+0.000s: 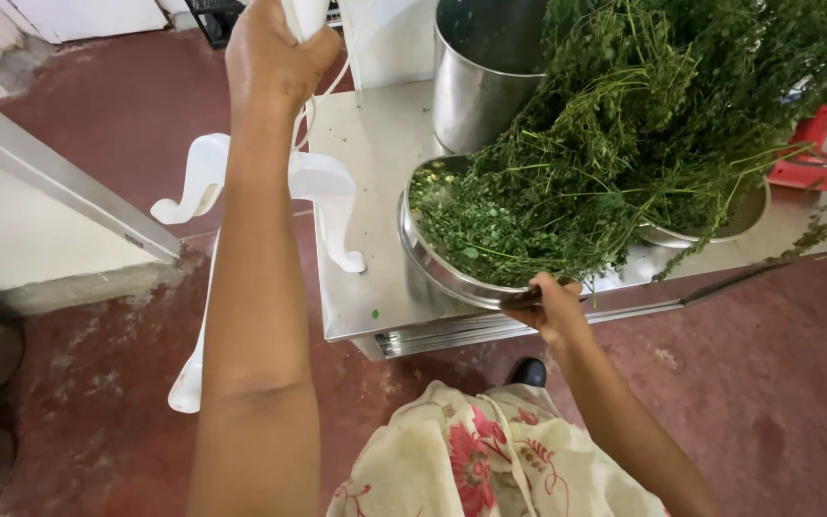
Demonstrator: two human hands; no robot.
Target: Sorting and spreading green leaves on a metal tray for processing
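Plastic bag [270,191], white and thin, hangs from the raised left hand [275,53], whose fingers are closed around its gathered top near the upper edge of the view; the bag's loose handles trail down beside the left forearm, in front of the red floor [98,124] and the left edge of the steel bench [375,153]. To the right, on the bench, a wide steel bowl [442,263] sits at the front edge, heaped with a large bunch of leafy green herb stems [624,144] that spreads up and over toward the right. Behind the bowl stands a tall steel pot [476,86]. The right hand [547,302] grips the bowl's near rim, fingers curled under it. A second steel dish [720,225] lies partly hidden under the herbs, and a red tool [811,163] rests at the far right of the bench.
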